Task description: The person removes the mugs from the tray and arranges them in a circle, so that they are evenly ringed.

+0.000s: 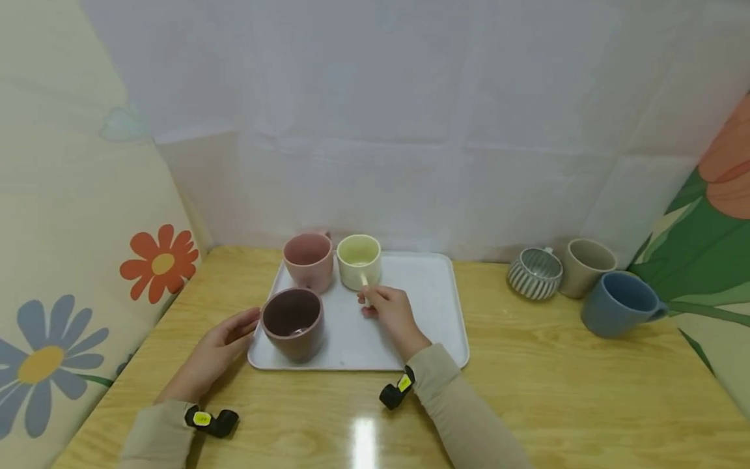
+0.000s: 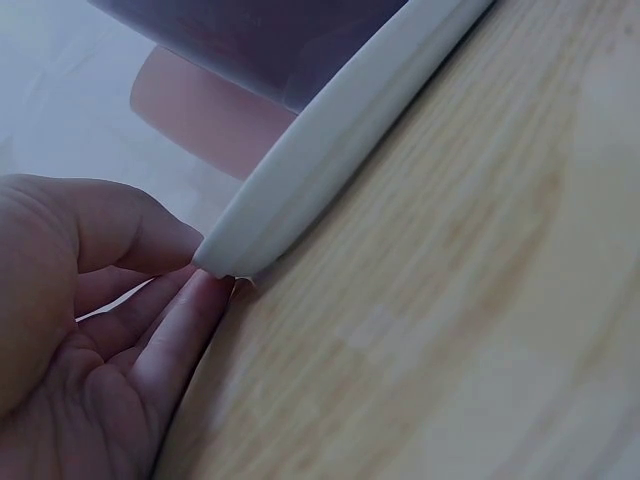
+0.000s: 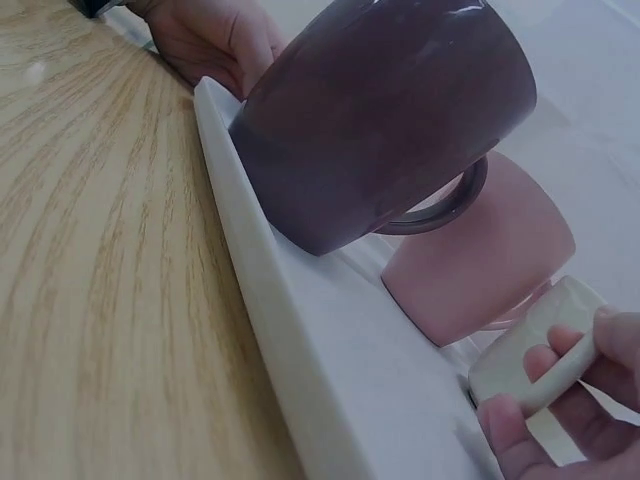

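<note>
My right hand pinches the handle of a small pale yellow mug at the back of a white tray. In the right wrist view, its thumb and fingers close around that handle. At the tray's left edge, my left hand has thumb and fingertips on the rim; the left wrist view shows the rim between them. Beside the left fingers stands a large dark plum mug, upright on the tray. Behind it is a pink mug, left of the yellow one.
On the wooden table to the right, a striped grey cup, a beige cup and a blue mug stand close together. A white cloth hangs behind the table. Flower-patterned cloth flanks both sides.
</note>
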Tool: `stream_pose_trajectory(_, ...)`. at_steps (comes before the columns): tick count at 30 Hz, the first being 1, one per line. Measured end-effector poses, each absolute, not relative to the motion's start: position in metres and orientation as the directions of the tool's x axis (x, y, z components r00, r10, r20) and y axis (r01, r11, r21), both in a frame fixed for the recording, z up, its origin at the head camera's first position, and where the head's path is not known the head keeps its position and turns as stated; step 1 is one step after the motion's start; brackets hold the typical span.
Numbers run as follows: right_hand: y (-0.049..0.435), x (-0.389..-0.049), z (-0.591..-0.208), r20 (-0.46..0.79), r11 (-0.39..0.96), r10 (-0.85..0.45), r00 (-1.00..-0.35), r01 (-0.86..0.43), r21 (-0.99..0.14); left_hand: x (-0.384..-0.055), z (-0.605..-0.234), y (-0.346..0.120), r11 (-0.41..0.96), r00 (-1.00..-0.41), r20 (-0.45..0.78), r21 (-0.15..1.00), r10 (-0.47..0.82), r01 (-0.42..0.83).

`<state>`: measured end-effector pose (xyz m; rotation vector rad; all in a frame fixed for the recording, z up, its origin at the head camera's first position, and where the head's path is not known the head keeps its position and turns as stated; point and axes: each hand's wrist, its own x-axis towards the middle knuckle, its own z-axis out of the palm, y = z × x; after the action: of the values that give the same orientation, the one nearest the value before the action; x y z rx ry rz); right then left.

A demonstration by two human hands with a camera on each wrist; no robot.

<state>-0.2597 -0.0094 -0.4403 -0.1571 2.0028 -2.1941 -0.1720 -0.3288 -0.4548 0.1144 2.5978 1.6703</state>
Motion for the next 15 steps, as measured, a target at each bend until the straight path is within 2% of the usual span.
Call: stream_pose_trajectory(15,0.012,-0.261,-0.444,-0.020,-0.105,-0.252,-0.968,0.048,-0.993,-0.174,-0.455,-0.327,0.436,-0.996,-0.014,0.899,0.093,0.028)
